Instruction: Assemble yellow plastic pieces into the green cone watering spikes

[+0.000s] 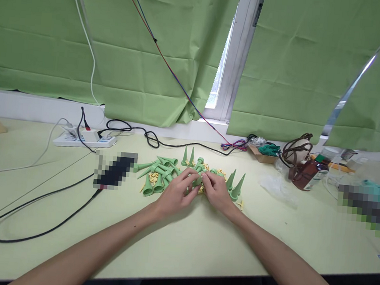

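Observation:
My left hand [179, 189] is closed around a green plastic cone spike [197, 181], mostly covered by the fingers. My right hand [218, 192] meets it there, its fingertips pinched together at the spike's end; whatever lies between them is too small to make out. To the left spreads a pile of loose green cone spikes [165, 173], mixed with small yellow plastic pieces [154, 178]. Two spikes [188, 156] stand point-up behind my hands. More upright spikes [237, 187] are beside my right hand, with a yellow piece [241, 205] near them.
A blurred dark device [116, 171] with a looping black cable [35, 240] lies at left, before a white power strip [84, 139]. At right are a brown bottle [309, 174], a clear plastic bag [277, 188] and a small cardboard box [264, 155].

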Demonstrator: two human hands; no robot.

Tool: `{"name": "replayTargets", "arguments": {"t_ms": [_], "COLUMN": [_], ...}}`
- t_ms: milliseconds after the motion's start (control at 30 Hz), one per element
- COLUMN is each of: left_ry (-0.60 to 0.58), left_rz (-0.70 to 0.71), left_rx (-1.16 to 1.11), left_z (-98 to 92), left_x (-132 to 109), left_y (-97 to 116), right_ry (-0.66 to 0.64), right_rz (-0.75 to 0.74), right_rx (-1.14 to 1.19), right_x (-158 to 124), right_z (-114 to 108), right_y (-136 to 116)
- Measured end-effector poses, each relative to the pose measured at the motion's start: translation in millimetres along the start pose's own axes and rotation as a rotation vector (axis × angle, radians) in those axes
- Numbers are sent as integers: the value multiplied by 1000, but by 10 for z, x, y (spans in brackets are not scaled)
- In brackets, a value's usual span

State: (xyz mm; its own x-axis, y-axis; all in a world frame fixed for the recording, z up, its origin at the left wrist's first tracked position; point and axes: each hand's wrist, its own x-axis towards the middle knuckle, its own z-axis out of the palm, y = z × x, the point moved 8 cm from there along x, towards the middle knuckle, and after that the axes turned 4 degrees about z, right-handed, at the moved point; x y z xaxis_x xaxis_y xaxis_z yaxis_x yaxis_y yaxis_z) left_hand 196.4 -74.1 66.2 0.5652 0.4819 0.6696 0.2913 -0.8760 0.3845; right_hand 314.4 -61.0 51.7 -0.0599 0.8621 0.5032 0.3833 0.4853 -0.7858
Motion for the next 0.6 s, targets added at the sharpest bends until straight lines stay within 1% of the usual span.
{"name": "replayTargets", "arguments": {"t_ms": [200,333,467,600], "left_ry": [-50,-27,21,71], "left_rz": [39,74,17,-99], "left_rx": [117,187,182,92], "left_z": [37,23,-15,-49], "left_x": [-37,-35,-26,-23], "left_y": [-27,-15,-50,-119], "right_ry": [5,6,24,63], "right_rz": [25,44,62,76], "right_rx": [4,31,75,92], "right_x": [5,3,0,-2], "right_z": [-1,-2,-4,-29], "right_y": [42,67,86,98]}}
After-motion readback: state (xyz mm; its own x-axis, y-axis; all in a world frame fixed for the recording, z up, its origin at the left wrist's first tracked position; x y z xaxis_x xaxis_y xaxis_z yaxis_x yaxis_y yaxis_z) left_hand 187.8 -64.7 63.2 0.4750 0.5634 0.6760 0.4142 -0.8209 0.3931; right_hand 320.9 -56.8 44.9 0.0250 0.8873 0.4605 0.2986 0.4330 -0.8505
